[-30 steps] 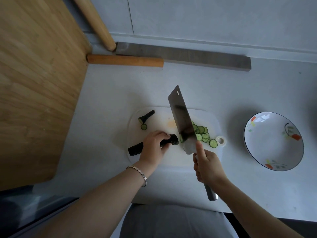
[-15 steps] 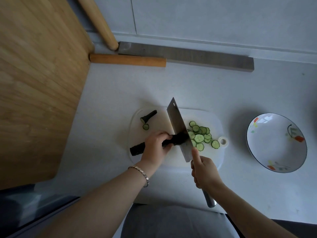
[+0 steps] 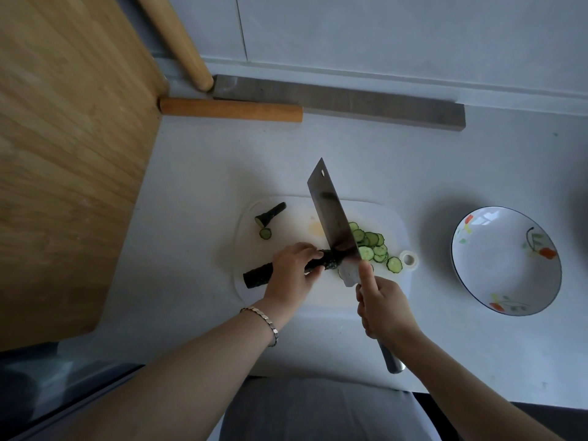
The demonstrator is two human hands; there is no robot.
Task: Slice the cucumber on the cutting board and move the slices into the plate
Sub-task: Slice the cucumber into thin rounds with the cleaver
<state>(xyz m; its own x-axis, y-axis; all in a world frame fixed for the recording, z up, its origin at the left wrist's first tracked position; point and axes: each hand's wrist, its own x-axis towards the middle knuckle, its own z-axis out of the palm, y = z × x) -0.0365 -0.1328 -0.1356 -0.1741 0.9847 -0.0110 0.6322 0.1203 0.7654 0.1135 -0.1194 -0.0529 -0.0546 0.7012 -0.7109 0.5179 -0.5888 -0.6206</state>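
A dark green cucumber (image 3: 257, 274) lies across the white cutting board (image 3: 292, 214). My left hand (image 3: 294, 270) grips its middle, fingers curled near the cut end. My right hand (image 3: 381, 305) grips the handle of a steel cleaver (image 3: 332, 218), index finger stretched along the blade's spine. The blade stands raised and tilted just right of the cucumber's cut end. Several round slices (image 3: 372, 245) lie in a heap right of the blade. A cut-off cucumber end (image 3: 270, 214) and one slice (image 3: 265, 233) sit at the board's far left. The white flowered plate (image 3: 506, 261) stands to the right, holding nothing.
A large bamboo board (image 3: 70, 148) leans at the left. Against the back wall are a rolling pin (image 3: 176, 39), an orange wooden stick (image 3: 230, 109) and a grey bar (image 3: 337, 100). The counter's front edge runs just below my wrists.
The cleaver came down through the cucumber half a second ago and has now lifted again, its tip higher. My left hand stays on the cucumber.
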